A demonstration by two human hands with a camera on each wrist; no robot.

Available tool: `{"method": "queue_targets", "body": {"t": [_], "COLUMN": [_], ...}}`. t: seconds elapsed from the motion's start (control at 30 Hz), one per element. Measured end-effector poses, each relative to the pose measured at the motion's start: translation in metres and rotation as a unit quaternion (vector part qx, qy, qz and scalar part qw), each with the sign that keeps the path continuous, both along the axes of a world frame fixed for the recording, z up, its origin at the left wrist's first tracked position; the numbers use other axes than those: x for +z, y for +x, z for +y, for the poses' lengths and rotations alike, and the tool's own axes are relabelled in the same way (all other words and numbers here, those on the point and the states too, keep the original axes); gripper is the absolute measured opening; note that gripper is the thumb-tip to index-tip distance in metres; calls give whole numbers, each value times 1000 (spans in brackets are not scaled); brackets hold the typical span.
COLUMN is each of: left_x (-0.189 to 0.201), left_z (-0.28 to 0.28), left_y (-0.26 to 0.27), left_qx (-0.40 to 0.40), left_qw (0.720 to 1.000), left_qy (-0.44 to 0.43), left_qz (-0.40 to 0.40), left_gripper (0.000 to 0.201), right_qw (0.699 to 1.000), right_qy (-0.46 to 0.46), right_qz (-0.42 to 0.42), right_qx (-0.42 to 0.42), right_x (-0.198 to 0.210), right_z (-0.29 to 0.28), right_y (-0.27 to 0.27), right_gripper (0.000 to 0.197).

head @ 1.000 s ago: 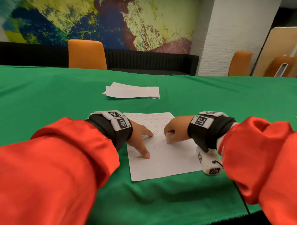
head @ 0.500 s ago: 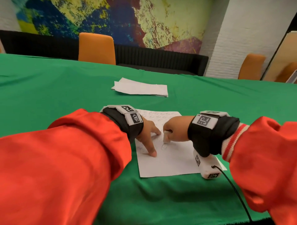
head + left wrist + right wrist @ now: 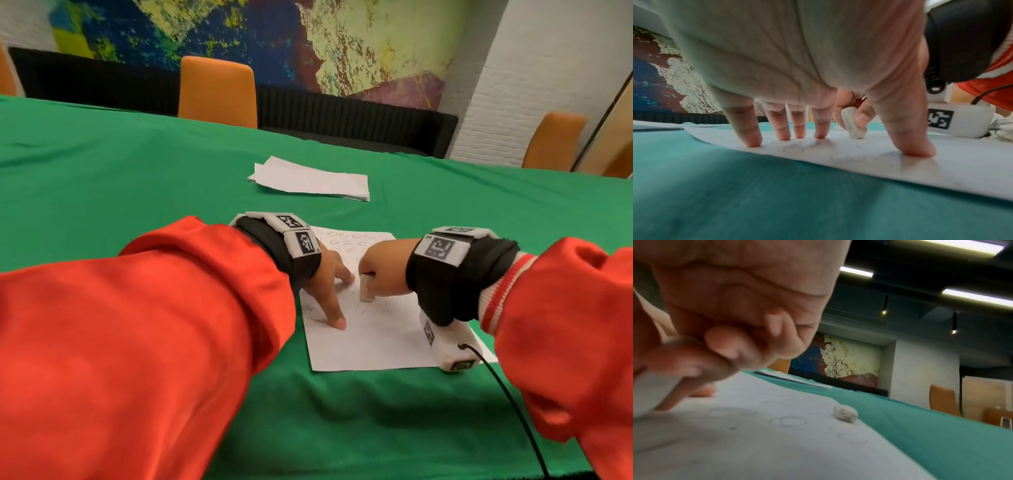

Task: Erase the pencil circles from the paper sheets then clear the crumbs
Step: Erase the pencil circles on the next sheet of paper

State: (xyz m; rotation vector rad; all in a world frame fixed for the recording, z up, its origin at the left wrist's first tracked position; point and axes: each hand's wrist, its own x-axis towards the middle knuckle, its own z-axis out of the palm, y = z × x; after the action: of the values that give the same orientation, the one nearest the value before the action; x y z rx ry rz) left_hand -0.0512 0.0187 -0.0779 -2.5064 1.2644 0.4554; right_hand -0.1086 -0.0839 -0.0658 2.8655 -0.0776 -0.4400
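Paper sheet [image 3: 370,339] with faint pencil circles [image 3: 789,421] lies flat on the green tablecloth [image 3: 137,178], near the person's edge of the table, its near half mostly blank and the circles crowded toward the far half. On its left side the left hand [image 3: 325,284] is spread with straight fingers, all five fingertips [image 3: 754,142] pressing down on the sheet and gripping nothing. Just right of it, the right hand [image 3: 383,267] is curled into a fist around a white eraser [image 3: 853,128], pinched between thumb and fingers, its lower end touching the paper among the circles; the two hands sit close together without touching. Both arms wear orange sleeves [image 3: 154,325] with black wrist straps carrying white marker blocks, and the right wrist's block rests on the sheet's near right part. Near the right edge of the sheet, beyond the right hand, sits a small greyish-white lump [image 3: 845,414]; whether it is rolled eraser crumbs or a broken piece is unclear. Farther along the cloth lies a stack of paper sheets [image 3: 311,180], well apart from the hands. Beyond the table stand orange chairs [image 3: 217,92] against a painted wall.
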Motion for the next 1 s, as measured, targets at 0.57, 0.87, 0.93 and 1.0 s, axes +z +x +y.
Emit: {"method": "queue_targets", "body": {"t": [0.57, 0.87, 0.93, 1.0], "left_x": [1, 1, 1, 0], "left_z": [1, 1, 0, 0], "left_y": [-2, -1, -1, -1], "left_qx": [-1, -2, -2, -3], "left_qw": [1000, 1000, 1000, 1000], "left_qy": [-4, -1, 5, 5], "left_qz": [5, 1, -2, -2], "left_gripper": [84, 84, 86, 85], "right_qw": [1000, 999, 1000, 1000], "right_qy": [19, 25, 12, 14], "right_qz": [11, 20, 5, 1], "right_qx": [-8, 0, -20, -21], "right_x": [1, 0, 1, 0], "right_z": [3, 4, -2, -3], "right_y": [0, 1, 5, 6], "right_gripper": [27, 20, 24, 23]}}
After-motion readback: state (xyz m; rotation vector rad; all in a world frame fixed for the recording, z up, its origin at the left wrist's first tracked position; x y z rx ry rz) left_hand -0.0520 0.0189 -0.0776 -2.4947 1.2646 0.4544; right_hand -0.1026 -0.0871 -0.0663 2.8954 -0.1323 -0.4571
